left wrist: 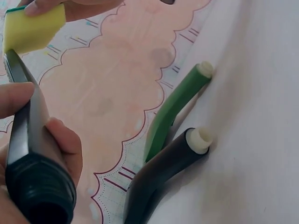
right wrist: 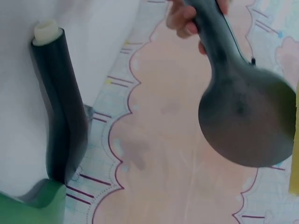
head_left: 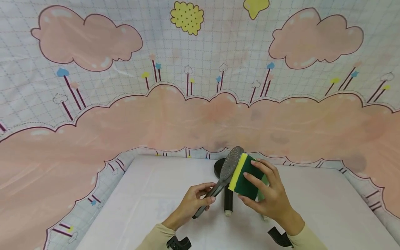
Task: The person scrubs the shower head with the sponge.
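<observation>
A grey shower head is held up at a slant, its dotted face visible in the head view. My left hand grips it by the handle, thumb across the near side. In my right hand, a green and yellow sponge is pinched between fingers and thumb. The sponge's yellow side faces the shower head and lies right beside its round end; I cannot tell whether they touch. The smooth back of the head shows in the right wrist view.
Behind the held things, a black shower head rests on the white table. A green shower head lies next to it, mostly hidden by my right hand in the head view. A cloud-patterned cloth spreads beyond the table.
</observation>
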`<state>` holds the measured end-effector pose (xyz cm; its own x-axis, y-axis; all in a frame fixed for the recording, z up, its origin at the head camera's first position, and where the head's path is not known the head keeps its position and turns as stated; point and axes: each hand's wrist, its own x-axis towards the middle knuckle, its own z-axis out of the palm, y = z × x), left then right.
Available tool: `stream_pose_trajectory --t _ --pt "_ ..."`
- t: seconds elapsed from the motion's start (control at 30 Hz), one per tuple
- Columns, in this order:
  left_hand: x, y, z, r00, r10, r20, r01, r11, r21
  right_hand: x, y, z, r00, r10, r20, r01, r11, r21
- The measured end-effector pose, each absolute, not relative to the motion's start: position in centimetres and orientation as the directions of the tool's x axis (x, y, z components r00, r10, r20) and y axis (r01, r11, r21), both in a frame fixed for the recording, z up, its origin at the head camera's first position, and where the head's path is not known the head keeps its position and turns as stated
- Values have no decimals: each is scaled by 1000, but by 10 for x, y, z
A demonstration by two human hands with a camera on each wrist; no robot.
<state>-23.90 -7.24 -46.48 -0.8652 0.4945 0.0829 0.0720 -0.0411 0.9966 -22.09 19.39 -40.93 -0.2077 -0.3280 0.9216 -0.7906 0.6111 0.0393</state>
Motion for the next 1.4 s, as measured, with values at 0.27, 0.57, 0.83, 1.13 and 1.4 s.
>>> stream_pose_trajectory --t 0.27,0.57,0.83,1.13,1.4 --pt "-242 -77 -468 -849 501 168 180 -26 983 -225 204 -406 -230 -305 924 -805 593 -5" --pt "-238 -84 -473 -873 463 150 198 55 979 -220 205 -410 -332 -305 892 -781 620 -78" --pt "-240 -84 -470 -893 429 138 179 57 982 -216 201 -416 -322 -310 894 -782 620 -67" --pt "-242 -84 -471 -877 448 172 220 56 974 -218 203 -413 -293 -323 900 -804 592 -49" --pt "-241 -85 -472 -858 471 206 259 49 965 -220 211 -405 -290 -319 902 -811 582 -55"
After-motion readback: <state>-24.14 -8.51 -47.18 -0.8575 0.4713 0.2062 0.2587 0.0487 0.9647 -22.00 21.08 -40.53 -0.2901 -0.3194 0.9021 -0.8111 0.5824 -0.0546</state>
